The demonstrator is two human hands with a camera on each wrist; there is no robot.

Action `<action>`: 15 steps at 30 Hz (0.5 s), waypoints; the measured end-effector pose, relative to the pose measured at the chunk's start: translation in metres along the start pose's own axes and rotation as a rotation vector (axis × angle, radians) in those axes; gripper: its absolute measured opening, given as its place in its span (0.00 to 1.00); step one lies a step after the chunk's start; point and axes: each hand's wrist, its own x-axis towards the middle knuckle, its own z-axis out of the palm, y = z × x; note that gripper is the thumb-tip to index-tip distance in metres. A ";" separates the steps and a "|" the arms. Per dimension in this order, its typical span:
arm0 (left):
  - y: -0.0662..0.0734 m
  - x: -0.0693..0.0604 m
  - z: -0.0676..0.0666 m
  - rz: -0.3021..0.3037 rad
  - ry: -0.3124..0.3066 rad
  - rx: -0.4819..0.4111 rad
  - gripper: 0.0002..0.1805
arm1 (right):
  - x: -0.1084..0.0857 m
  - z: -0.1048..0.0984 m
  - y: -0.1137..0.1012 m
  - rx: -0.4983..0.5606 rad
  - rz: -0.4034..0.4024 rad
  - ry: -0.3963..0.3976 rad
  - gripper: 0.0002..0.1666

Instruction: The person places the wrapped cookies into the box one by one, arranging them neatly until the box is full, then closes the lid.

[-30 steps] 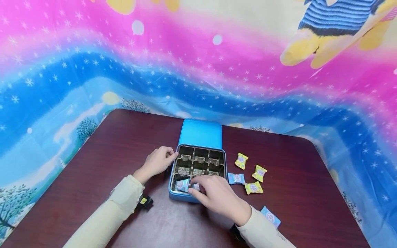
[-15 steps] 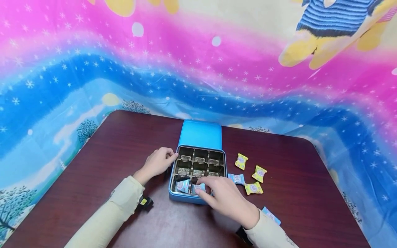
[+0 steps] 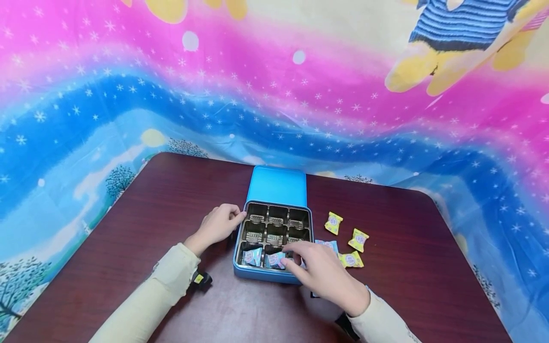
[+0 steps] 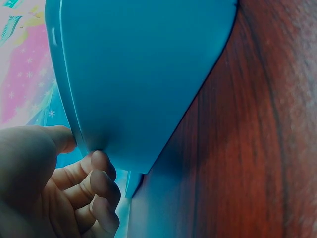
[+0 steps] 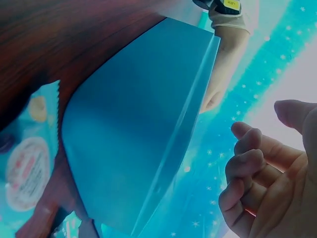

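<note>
A blue tin (image 3: 261, 273) stands with its lid (image 3: 278, 186) folded back, holding a dark tray of compartments. One blue-wrapped candy (image 3: 251, 257) lies in the front left compartment and another blue candy (image 3: 275, 260) in the front middle one. My left hand (image 3: 218, 225) is at the tin's left edge; in the left wrist view, thumb and index finger of the left hand (image 4: 59, 183) pinch the rim. Over the front right part hovers my right hand (image 3: 330, 276), hiding that compartment. The right wrist view shows the right hand (image 5: 270, 181) with thumb and fingers apart, nothing between them.
Right of the tin lie yellow candies (image 3: 333, 223) and a blue candy (image 3: 328, 245) on the dark red table (image 3: 193, 183). Another blue candy (image 5: 29, 173) shows large in the right wrist view. A patterned cloth (image 3: 257, 95) hangs behind the table.
My right hand has moved right, away from the front middle compartment, leaving the blue candy there uncovered. The left hand has stayed at the tin's edge.
</note>
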 end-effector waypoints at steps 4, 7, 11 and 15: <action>-0.001 0.000 0.001 0.007 0.001 -0.005 0.19 | -0.003 -0.002 0.004 0.006 0.034 -0.007 0.12; -0.002 0.000 0.001 0.012 0.000 -0.010 0.19 | -0.006 -0.004 0.008 0.010 0.059 -0.013 0.12; -0.003 -0.001 0.001 0.011 -0.005 -0.013 0.19 | -0.010 -0.006 0.013 0.016 0.070 -0.014 0.12; -0.001 -0.001 0.001 0.012 -0.001 -0.018 0.19 | -0.016 -0.007 0.018 0.001 0.082 0.014 0.12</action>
